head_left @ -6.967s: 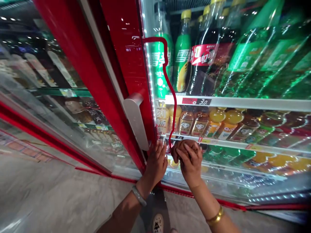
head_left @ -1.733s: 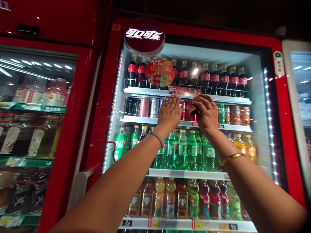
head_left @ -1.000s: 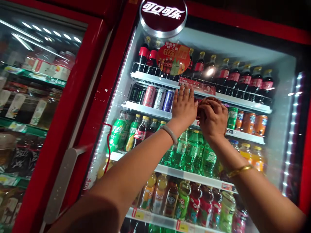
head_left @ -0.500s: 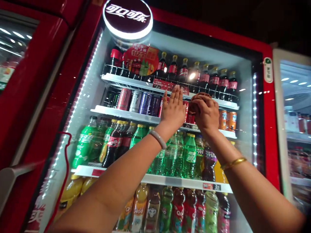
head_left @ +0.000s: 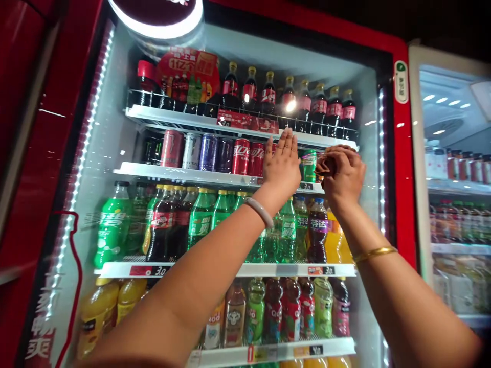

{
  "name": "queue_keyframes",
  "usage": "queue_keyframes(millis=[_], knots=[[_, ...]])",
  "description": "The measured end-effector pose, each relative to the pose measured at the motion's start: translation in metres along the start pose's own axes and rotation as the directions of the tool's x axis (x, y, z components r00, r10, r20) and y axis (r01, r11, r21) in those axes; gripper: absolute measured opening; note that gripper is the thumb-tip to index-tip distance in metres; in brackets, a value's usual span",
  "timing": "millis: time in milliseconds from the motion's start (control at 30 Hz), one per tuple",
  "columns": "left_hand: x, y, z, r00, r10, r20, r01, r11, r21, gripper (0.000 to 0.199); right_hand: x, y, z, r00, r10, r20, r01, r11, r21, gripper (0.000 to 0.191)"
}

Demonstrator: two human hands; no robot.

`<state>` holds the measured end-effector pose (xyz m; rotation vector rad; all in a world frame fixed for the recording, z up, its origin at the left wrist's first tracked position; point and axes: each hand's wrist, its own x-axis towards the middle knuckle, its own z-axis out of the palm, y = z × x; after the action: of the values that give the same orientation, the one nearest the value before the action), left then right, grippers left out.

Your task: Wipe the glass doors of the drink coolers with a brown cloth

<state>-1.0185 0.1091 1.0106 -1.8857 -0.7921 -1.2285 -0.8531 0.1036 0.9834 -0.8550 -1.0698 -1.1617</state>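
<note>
My left hand (head_left: 282, 166) lies flat against the glass door of a lit drinks fridge, fingers stretched upward, over the row of cans. To its right, my right hand (head_left: 343, 176) is closed round a crumpled brown cloth (head_left: 326, 164) held at the glass. A green can (head_left: 309, 164) shows between the two hands. Left of my left hand stand red cans (head_left: 241, 156) behind the glass. A grey bangle circles my left wrist and a gold one my right.
Behind the glass, shelves (head_left: 184, 120) hold several rows of bottles. The door has a red frame (head_left: 404, 153) and a round lit sign (head_left: 161, 18) at the upper left. Another fridge with a pale frame (head_left: 420, 128) stands at the right.
The view has shifted, so the fridge appears further left and higher. Both hands have moved to the right across the glass, the right one with the cloth, uncovering the red cans.
</note>
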Motion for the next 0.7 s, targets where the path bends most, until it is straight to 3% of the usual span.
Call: queue_keyframes(millis=[67,133,267,433,500,600,700], knots=[[-0.001,0.016,0.006,1.000,0.016,0.027,-0.015,1.000,-0.016,0.067,-0.013,0.007,-0.004,0.999,0.033,-0.005,-0.033,0.999,-0.031,0.028],[-0.001,0.031,0.012,0.999,0.018,0.041,-0.018,1.000,-0.022,0.067,-0.019,0.011,-0.006,0.998,-0.030,0.051,0.032,0.999,-0.032,0.029],[0.004,0.051,0.024,0.999,0.045,0.031,-0.044,0.999,-0.026,0.067,-0.009,0.037,-0.012,0.991,-0.100,0.088,0.100,0.995,0.007,0.032],[0.007,0.062,0.041,0.998,0.030,-0.050,-0.031,0.999,-0.025,0.065,-0.021,0.065,-0.028,0.998,0.055,-0.025,-0.056,0.998,-0.036,0.032],[0.007,0.066,0.046,0.997,0.017,-0.081,-0.020,0.999,-0.030,0.065,-0.027,0.063,-0.029,1.000,0.029,-0.006,-0.029,0.999,-0.035,0.030],[0.007,0.071,0.050,0.995,-0.004,-0.104,-0.002,0.999,-0.053,0.065,-0.020,0.063,-0.026,0.991,-0.105,0.084,0.106,0.994,-0.016,0.027],[0.007,0.073,0.049,0.996,-0.010,-0.087,0.002,0.996,-0.090,0.066,-0.006,0.082,-0.027,0.988,-0.121,0.098,0.121,0.993,0.004,0.025]])
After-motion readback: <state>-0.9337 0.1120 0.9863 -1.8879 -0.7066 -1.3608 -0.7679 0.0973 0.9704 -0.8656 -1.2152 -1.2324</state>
